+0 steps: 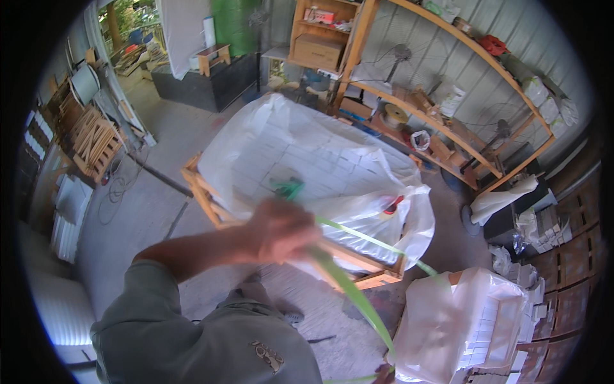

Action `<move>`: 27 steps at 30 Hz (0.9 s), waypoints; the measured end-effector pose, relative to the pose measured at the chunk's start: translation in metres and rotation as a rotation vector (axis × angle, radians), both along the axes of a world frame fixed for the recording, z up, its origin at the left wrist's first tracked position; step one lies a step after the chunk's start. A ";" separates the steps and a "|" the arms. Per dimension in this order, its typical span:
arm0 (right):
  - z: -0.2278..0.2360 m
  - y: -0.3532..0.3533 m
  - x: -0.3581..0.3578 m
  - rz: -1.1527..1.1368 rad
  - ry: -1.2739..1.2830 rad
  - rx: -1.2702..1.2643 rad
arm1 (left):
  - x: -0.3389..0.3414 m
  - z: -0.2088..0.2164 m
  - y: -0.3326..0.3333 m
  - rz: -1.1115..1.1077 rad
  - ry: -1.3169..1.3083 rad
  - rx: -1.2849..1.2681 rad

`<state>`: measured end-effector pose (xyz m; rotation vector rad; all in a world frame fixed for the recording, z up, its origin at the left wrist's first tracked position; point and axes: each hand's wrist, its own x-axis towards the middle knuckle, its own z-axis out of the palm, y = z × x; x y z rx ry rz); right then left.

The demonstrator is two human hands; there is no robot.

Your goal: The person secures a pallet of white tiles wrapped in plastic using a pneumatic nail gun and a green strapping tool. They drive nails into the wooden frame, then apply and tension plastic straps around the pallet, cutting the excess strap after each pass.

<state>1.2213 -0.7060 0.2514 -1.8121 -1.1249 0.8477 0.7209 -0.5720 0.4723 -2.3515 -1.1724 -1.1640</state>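
Observation:
A wooden crate [377, 279] stands before me, lined with a loose white plastic sheet [252, 125] over rows of white blocks [313, 153]. Blurred by motion, my left hand [281, 230] is closed on a green strap [348, 288] above the crate's near side. The strap sweeps down to the lower edge, where my right hand [384, 374] shows only in small part, closed around it. Another length of green strap [364, 237] crosses the crate's near right corner. On the sheet lie a green object [288, 187], its kind unclear, and a small red object [393, 205].
At the lower right sits a second plastic-lined box [435, 307] with white blocks. Wooden shelving [441, 131] with fans and cartons runs along the back right wall. A pallet with wood strips [96, 141] and a coiled cable [117, 192] are at left.

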 end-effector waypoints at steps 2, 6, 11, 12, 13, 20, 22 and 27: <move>-0.052 0.001 -0.024 -0.017 0.066 -0.005 | -0.037 0.016 0.003 0.138 0.023 0.057; -0.141 -0.048 -0.079 0.257 0.132 -0.138 | -0.129 0.045 0.005 0.388 -0.054 -0.089; -0.222 -0.144 -0.160 0.576 -0.305 -0.349 | -0.245 0.055 0.010 0.651 -0.140 -0.301; -0.225 -0.165 -0.173 0.524 -0.194 -0.369 | -0.268 0.054 0.011 0.658 -0.111 -0.274; -0.232 -0.166 -0.187 0.506 -0.229 -0.397 | -0.290 0.052 0.012 0.692 -0.078 -0.276; -0.194 -0.177 -0.291 0.131 -0.365 -0.583 | -0.415 0.029 0.023 0.664 -0.223 -0.498; -0.161 -0.164 -0.306 -0.010 -0.081 -0.480 | -0.447 0.025 0.024 0.780 -0.141 -0.551; -0.080 -0.115 -0.323 -0.119 0.111 -0.347 | -0.513 -0.014 0.015 0.909 -0.086 -0.664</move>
